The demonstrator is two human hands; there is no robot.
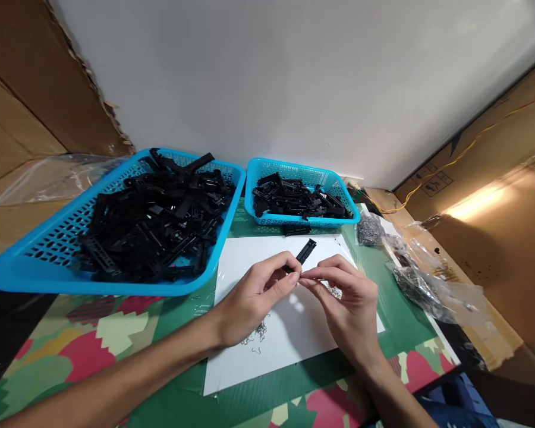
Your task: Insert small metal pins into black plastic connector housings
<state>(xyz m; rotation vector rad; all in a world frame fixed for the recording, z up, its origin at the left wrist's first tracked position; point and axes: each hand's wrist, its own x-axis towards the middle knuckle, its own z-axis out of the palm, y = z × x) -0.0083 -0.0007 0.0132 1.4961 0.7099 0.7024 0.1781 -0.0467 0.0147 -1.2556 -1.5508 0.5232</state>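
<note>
My left hand point(258, 291) is closed on a narrow black plastic part point(307, 250), which slants up and away from the fingers. The fingertips of my right hand point(350, 297) are pinched together against the left fingertips at the near end of that part. Whatever small thing lies in the right pinch is too tiny to make out. Both hands are above a white sheet point(232, 374). Small bent metal wire pieces point(258, 333) lie beneath my left hand, and a second little heap of metal pieces point(334, 289) is partly hidden behind my right hand.
A large blue basket point(102, 288) heaped with black plastic parts stands on the left. Behind the sheet is a smaller blue basket point(301, 221) of similar parts, with a loose black part point(296, 230) before it. Plastic bags of small metal pieces point(421, 291) lie right, beside cardboard point(499, 238).
</note>
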